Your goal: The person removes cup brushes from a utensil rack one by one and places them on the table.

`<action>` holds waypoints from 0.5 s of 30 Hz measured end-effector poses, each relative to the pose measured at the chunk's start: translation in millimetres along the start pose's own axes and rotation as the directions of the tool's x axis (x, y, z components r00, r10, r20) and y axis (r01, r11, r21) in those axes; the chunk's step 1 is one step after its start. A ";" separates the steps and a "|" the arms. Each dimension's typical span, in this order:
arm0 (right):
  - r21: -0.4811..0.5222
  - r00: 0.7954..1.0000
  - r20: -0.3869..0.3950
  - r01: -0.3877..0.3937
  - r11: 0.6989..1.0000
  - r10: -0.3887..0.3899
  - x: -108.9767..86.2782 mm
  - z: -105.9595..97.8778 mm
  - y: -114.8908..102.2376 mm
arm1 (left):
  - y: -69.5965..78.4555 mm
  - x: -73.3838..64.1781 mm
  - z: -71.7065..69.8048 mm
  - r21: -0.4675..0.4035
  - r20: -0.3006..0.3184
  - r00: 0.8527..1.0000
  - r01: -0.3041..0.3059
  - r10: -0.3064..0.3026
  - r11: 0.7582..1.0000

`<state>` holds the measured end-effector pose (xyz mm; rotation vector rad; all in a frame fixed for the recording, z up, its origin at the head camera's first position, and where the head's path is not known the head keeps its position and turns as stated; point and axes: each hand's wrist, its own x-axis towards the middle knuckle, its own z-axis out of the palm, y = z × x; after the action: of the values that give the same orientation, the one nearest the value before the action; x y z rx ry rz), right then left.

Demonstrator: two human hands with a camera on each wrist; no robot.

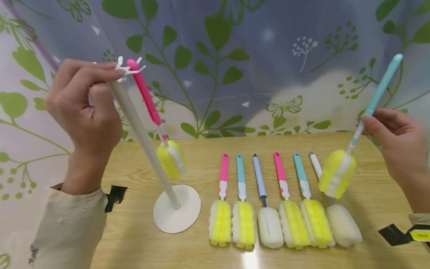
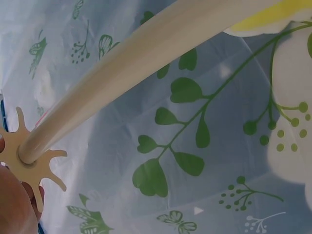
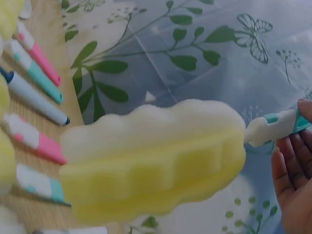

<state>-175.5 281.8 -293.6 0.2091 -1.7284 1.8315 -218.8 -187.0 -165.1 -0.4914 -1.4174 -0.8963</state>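
Observation:
My left hand (image 1: 89,101) grips the hooked top (image 1: 125,70) of a white stand, whose pole (image 1: 141,138) leans in the head view above a round base (image 1: 177,209). From one hook hangs a sponge bottle brush with a pink handle (image 1: 146,93) and a yellow-and-white sponge head (image 1: 171,159). At the right, my right hand (image 1: 399,138) pinches a teal-handled bottle brush (image 1: 384,86) near the lower end of its handle. That brush's sponge head (image 3: 156,161) points downward in the head view, overlapping a white-handled brush lying behind it.
Several brushes lie in a row on the wooden table (image 1: 134,239), including a pink-handled one (image 1: 224,172), a teal-handled one (image 1: 240,175) and a blue-handled one (image 1: 258,175) with a white sponge. A leaf-patterned curtain (image 1: 268,48) hangs behind the table.

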 end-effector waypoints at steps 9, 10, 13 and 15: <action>-0.135 0.985 -0.159 -0.089 0.987 0.067 6.5 -81.8 46.4 | -4.2 0.4 0.4 -0.007 -0.008 1.000 -0.002 0.002 1.000; -0.184 0.983 -0.164 -0.107 0.977 0.077 11.2 -102.2 64.3 | -4.3 0.6 0.2 -0.008 -0.010 1.000 -0.002 0.002 1.000; -0.295 0.977 -0.178 -0.169 0.940 0.120 23.4 -159.1 117.3 | -5.0 0.8 -0.6 -0.013 -0.014 1.000 -0.001 0.001 1.000; -0.329 0.973 -0.147 -0.219 0.919 0.180 21.3 -177.3 134.8 | -5.5 0.6 -1.3 -0.013 -0.014 1.000 -0.001 0.000 1.000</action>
<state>-212.3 461.1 -422.2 -0.2185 -2.0109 1.6051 -222.3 -191.4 -165.9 -0.4944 -1.3993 -0.9077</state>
